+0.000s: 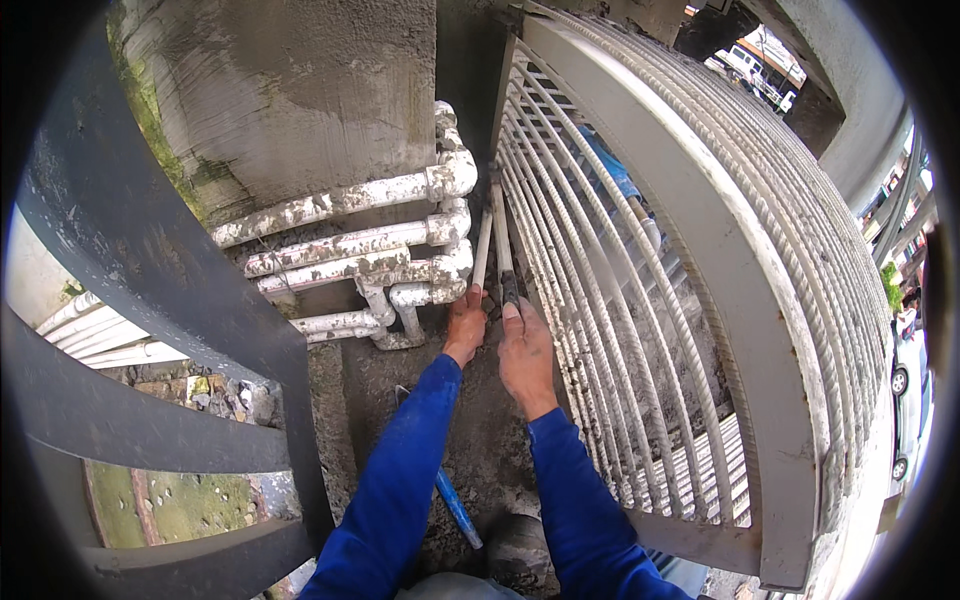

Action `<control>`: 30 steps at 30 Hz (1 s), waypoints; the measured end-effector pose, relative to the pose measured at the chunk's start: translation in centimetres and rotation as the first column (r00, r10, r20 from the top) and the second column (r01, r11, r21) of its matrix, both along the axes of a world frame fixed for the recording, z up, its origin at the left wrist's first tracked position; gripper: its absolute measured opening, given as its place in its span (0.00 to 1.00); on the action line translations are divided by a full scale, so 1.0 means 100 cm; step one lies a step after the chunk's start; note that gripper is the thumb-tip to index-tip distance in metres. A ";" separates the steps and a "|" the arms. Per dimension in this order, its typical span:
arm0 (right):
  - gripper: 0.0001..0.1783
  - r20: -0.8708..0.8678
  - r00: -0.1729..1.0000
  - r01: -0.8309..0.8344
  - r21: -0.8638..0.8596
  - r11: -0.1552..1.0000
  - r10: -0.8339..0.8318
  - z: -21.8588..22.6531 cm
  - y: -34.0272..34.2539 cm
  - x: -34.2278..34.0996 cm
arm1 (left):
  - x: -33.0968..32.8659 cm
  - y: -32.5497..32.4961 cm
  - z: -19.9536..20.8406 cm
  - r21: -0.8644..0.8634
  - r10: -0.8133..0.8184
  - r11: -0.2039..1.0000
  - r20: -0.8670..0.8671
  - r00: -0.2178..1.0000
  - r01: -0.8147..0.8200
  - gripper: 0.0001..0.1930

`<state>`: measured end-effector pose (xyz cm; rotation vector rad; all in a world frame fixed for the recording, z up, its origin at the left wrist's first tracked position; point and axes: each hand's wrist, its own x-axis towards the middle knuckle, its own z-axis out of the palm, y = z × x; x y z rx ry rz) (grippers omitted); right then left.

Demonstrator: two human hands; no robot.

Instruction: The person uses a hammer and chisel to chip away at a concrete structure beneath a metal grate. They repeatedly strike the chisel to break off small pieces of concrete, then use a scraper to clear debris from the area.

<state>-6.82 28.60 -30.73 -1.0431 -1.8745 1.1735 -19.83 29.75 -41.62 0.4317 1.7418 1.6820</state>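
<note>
The left hand (467,326) has its fingers curled closed around the near end of a thin pale pipe (482,248), its thumb pointing up along it. The right hand (526,350) is closed around the dark near part of a pale pole (502,235), the thumb laid along the top; its other fingers are mostly hidden. Pipe and pole run side by side away from the hands into the far gap, where I cannot tell whether their ends touch.

Just left of them stands a stack of dirty white pipes (330,206) with elbow joints, before a grey wall (330,90). Close on the right, a barred metal frame (790,380) hems in the right arm. Black railings (180,260) fill the left side. A blue tube (458,510) lies between the forearms, near the person.
</note>
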 end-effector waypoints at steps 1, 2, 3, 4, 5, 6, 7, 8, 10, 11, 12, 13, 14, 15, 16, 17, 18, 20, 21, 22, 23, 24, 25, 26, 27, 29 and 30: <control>0.33 -0.102 0.995 -0.012 0.008 1.000 0.012 0.024 -0.013 0.004 | 0.000 -0.004 -0.001 0.002 0.004 1.000 0.027 1.000 -0.004 0.32; 0.33 -0.204 0.979 -0.012 0.035 0.999 0.019 0.050 -0.018 0.010 | 0.006 0.000 0.010 0.010 -0.060 0.998 0.102 0.993 0.060 0.22; 0.33 -0.301 0.953 -0.014 0.042 0.999 0.026 0.065 -0.028 0.014 | 0.009 -0.002 0.005 0.012 -0.056 0.998 0.106 0.993 0.055 0.22; 0.31 -0.357 0.934 -0.005 0.041 0.999 0.019 0.073 -0.030 0.016 | 0.006 -0.002 0.003 0.020 -0.046 0.999 0.098 0.994 0.044 0.22; 0.30 -0.411 0.911 0.016 0.070 0.997 0.014 0.070 -0.031 0.015 | 0.002 -0.005 0.001 0.029 -0.036 0.999 0.090 0.995 0.033 0.21; 0.29 -0.460 0.888 0.057 0.107 0.993 -0.001 0.066 -0.024 0.017 | 0.007 -0.003 0.006 0.016 -0.068 0.998 0.136 0.988 0.066 0.21; 0.30 -0.387 0.922 0.076 0.135 0.988 -0.018 0.051 -0.019 0.013 | 0.006 -0.003 0.007 0.014 -0.063 0.998 0.128 0.990 0.062 0.22; 0.31 -0.313 0.949 0.088 0.165 0.982 -0.032 0.031 -0.014 0.004 | 0.002 -0.003 0.005 0.014 -0.053 0.999 0.120 0.991 0.052 0.22; 0.32 -0.102 0.991 0.102 0.186 0.977 -0.085 -0.011 0.000 0.001 | 0.008 -0.002 0.005 -0.008 -0.059 0.998 0.109 0.992 0.060 0.25; 0.32 0.026 0.994 0.100 0.181 0.978 -0.106 -0.030 0.010 0.002 | 0.010 0.001 0.010 -0.020 -0.064 0.998 0.097 0.993 0.066 0.27; 0.32 0.151 0.981 0.093 0.171 0.981 -0.120 -0.038 0.015 0.003 | 0.009 0.004 0.015 -0.036 -0.062 0.997 0.083 0.995 0.065 0.30; 0.31 0.130 0.988 0.061 0.129 0.990 -0.078 -0.031 0.004 0.006 | 0.005 -0.002 0.019 0.004 -0.052 0.999 0.176 0.983 0.052 0.29; 0.30 0.107 0.994 0.029 0.088 0.996 -0.038 -0.023 -0.009 0.013 | 0.000 -0.006 0.024 0.045 -0.046 0.998 0.268 0.962 0.035 0.28; 0.29 0.087 0.996 0.000 0.031 1.000 -0.003 -0.020 -0.031 0.024 | 0.002 -0.020 0.028 0.066 -0.041 0.998 0.363 0.931 0.019 0.27; 0.28 0.019 1.000 -0.001 -0.088 0.996 0.003 -0.023 -0.047 0.040 | 0.017 -0.024 0.036 0.070 -0.016 0.997 0.426 0.905 -0.015 0.25; 0.27 -0.055 0.998 -0.029 -0.198 0.980 0.019 -0.026 -0.064 0.056 | 0.027 -0.039 0.026 0.086 -0.047 0.996 0.458 0.888 0.008 0.25; 0.29 0.017 1.000 -0.007 -0.218 0.976 0.011 -0.027 -0.082 0.073 | 0.045 -0.062 0.008 0.101 -0.080 0.994 0.495 0.865 0.035 0.25; 0.31 0.086 0.996 0.033 -0.218 0.975 -0.014 -0.033 -0.101 0.108 | 0.079 -0.097 0.007 0.027 -0.114 0.993 0.406 0.907 0.113 0.24; 0.31 0.079 0.997 0.034 -0.230 0.973 -0.016 -0.043 -0.111 0.123 | 0.087 -0.104 0.011 0.061 -0.096 0.995 0.413 0.906 0.077 0.24; 0.30 0.073 0.997 0.036 -0.178 0.983 -0.023 -0.054 -0.121 0.134 | 0.092 -0.112 0.013 0.082 -0.072 0.996 0.417 0.906 0.042 0.23; 0.29 0.069 0.997 0.043 -0.126 0.991 -0.035 -0.065 -0.132 0.147 | 0.097 -0.119 0.016 0.103 -0.050 0.995 0.421 0.906 0.007 0.23; 0.27 0.067 0.996 0.053 0.017 0.998 -0.054 -0.075 -0.133 0.158 | 0.101 -0.120 0.033 0.064 -0.017 0.998 0.376 0.927 -0.007 0.23; 0.26 0.100 0.993 0.060 0.001 0.998 -0.060 -0.084 -0.134 0.168 | 0.098 -0.114 0.033 0.090 -0.011 0.996 0.294 0.956 -0.016 0.23; 0.25 0.129 0.989 0.073 -0.017 0.997 -0.070 -0.095 -0.137 0.176 | 0.092 -0.105 0.030 0.117 -0.005 0.993 0.211 0.977 -0.020 0.24; 0.24 0.164 0.983 0.090 -0.033 0.995 -0.083 -0.101 -0.139 0.185 | 0.090 -0.093 0.030 0.147 0.001 0.989 0.139 0.990 -0.021 0.25; 0.24 0.250 0.967 0.107 -0.233 0.966 -0.047 -0.109 -0.134 0.199 | 0.074 -0.049 0.037 -0.031 -0.087 0.996 -0.241 0.967 0.082 0.26; 0.24 0.220 0.975 0.078 -0.265 0.961 -0.018 -0.110 -0.136 0.194 | 0.049 -0.031 0.028 -0.050 -0.082 0.996 -0.317 0.945 0.070 0.26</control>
